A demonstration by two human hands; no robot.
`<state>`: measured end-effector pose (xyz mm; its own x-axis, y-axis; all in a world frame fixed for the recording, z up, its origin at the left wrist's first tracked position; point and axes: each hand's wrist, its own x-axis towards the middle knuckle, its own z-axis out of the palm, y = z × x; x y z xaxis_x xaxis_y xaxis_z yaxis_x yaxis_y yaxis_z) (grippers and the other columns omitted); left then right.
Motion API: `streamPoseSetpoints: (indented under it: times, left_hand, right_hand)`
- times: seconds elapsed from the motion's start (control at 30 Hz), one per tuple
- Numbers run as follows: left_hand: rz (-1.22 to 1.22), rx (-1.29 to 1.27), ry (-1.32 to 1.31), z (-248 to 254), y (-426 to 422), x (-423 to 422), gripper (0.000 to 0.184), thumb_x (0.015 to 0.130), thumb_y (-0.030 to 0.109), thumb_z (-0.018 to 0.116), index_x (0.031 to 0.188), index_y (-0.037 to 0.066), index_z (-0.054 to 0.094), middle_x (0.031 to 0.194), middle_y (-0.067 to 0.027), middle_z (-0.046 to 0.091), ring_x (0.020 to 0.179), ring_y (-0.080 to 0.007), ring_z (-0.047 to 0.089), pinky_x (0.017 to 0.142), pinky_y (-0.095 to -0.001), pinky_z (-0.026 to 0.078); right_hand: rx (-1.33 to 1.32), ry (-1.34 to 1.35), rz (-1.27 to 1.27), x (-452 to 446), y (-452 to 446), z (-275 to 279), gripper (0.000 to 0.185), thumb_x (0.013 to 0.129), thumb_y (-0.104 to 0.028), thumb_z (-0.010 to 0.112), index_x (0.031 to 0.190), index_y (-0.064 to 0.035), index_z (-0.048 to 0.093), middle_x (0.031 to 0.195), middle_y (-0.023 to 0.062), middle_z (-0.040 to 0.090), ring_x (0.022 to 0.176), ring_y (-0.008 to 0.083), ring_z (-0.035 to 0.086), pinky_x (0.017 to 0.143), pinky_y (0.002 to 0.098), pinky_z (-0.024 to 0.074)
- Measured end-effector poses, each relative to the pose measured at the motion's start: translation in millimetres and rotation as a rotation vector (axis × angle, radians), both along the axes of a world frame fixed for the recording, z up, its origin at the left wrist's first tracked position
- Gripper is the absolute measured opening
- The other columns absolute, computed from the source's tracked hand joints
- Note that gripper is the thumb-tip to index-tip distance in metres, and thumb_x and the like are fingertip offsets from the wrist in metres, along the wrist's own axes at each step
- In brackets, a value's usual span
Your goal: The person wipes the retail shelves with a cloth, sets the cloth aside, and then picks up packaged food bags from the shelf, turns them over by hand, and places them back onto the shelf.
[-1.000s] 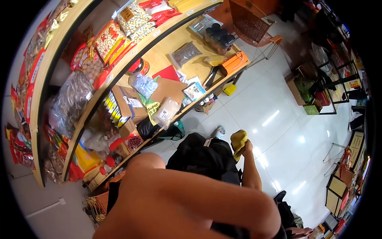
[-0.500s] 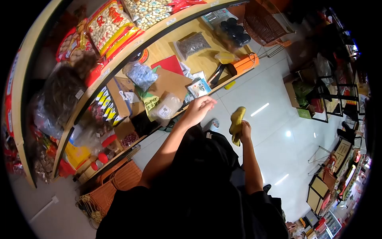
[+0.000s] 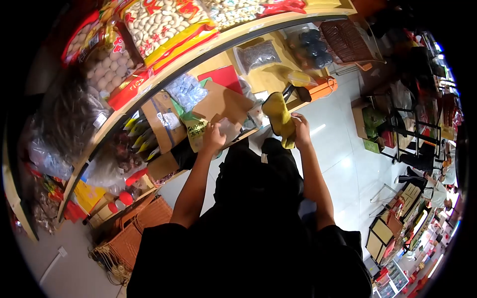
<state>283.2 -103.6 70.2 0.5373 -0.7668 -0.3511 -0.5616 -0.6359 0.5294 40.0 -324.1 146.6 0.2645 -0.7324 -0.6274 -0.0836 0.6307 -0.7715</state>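
My left hand (image 3: 214,138) is over the low shelf, its fingers closed on the edge of a translucent plastic packet (image 3: 229,129). What is inside the packet is too blurred to tell. A green-and-white bag marked "super" (image 3: 197,130) lies just left of that hand, and a brown cardboard sheet (image 3: 218,102) lies behind it. My right hand (image 3: 301,130) grips a limp yellow-green cloth (image 3: 279,118) by its side. The cloth hangs in front of the shelf's front edge and hides part of a small white packet (image 3: 257,115).
Bags of nuts (image 3: 161,25) fill the upper shelf. Along the lower shelf are a blue crumpled plastic bag (image 3: 185,92), a bag of dark grains (image 3: 257,55) and an orange box (image 3: 320,90). Wicker baskets (image 3: 131,243) stand on the floor at lower left.
The cloth has been lifted from above the floor to the shelf's front edge by my right hand. My left hand has moved left and down, closing on the translucent packet, which has shifted right.
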Motion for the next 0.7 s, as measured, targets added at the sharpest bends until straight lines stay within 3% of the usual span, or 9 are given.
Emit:
streamPoseSetpoints:
  times: [0.3,0.47,0.53,0.57,0.6,0.7]
  left_hand:
    - [0.024,0.156,0.126,-2.5,9.5,21.4,0.047,0.073,0.022,0.061,0.116,0.003,0.056,0.118,-0.0229,0.053,0.112,-0.0392,0.048,0.096,-0.0446,0.039]
    - [0.017,0.062,0.215,4.1,-8.3,10.9,0.043,0.075,0.022,0.060,0.112,0.002,0.057,0.111,-0.0221,0.056,0.110,-0.0369,0.050,0.095,-0.0430,0.040]
    - [-0.080,-0.219,0.219,-3.1,-13.3,9.3,0.037,0.078,0.015,0.062,0.112,0.000,0.056,0.111,-0.0192,0.057,0.105,-0.0308,0.055,0.092,-0.0399,0.043]
    - [-0.034,-0.408,0.465,-18.4,-18.7,12.0,0.034,0.083,0.011,0.060,0.115,0.002,0.054,0.109,-0.0131,0.058,0.103,-0.0234,0.055,0.089,-0.0354,0.045]
    - [-0.051,-0.419,0.458,-8.2,-30.3,18.5,0.034,0.083,0.011,0.060,0.115,0.002,0.054,0.109,-0.0131,0.058,0.103,-0.0234,0.055,0.089,-0.0354,0.045]
    - [0.265,-0.601,0.700,65.8,-59.5,37.2,0.033,0.087,0.012,0.057,0.118,0.004,0.051,0.109,-0.0089,0.057,0.100,-0.0175,0.056,0.084,-0.0296,0.046]
  right_hand:
    - [0.040,-0.223,-0.011,42.5,-25.7,11.0,0.016,0.092,-0.007,0.043,0.104,-0.0005,0.052,0.093,0.0107,0.060,0.081,0.0204,0.060,0.072,0.0321,0.0511]
    - [0.107,-0.405,0.017,50.1,-37.0,28.8,0.021,0.093,-0.010,0.039,0.107,-0.0017,0.053,0.100,0.0122,0.061,0.091,0.0225,0.061,0.080,0.0341,0.0505]
    - [0.207,-0.546,-0.048,55.6,-42.6,46.6,0.026,0.095,-0.016,0.040,0.112,-0.0020,0.053,0.106,0.0119,0.062,0.095,0.0225,0.061,0.085,0.0354,0.0489]
    - [0.161,-0.552,-0.058,58.8,-47.6,57.3,0.032,0.096,-0.022,0.039,0.117,-0.0022,0.052,0.111,0.0118,0.061,0.100,0.0240,0.060,0.090,0.0375,0.0465]
    - [0.145,-0.563,-0.065,63.9,-56.2,64.1,0.032,0.096,-0.022,0.039,0.117,-0.0022,0.052,0.111,0.0118,0.061,0.100,0.0240,0.060,0.090,0.0375,0.0465]
    - [0.176,-0.631,-0.161,83.3,-79.6,90.6,0.036,0.095,-0.025,0.044,0.121,-0.0014,0.050,0.115,0.0128,0.060,0.106,0.0266,0.057,0.094,0.0391,0.0439]
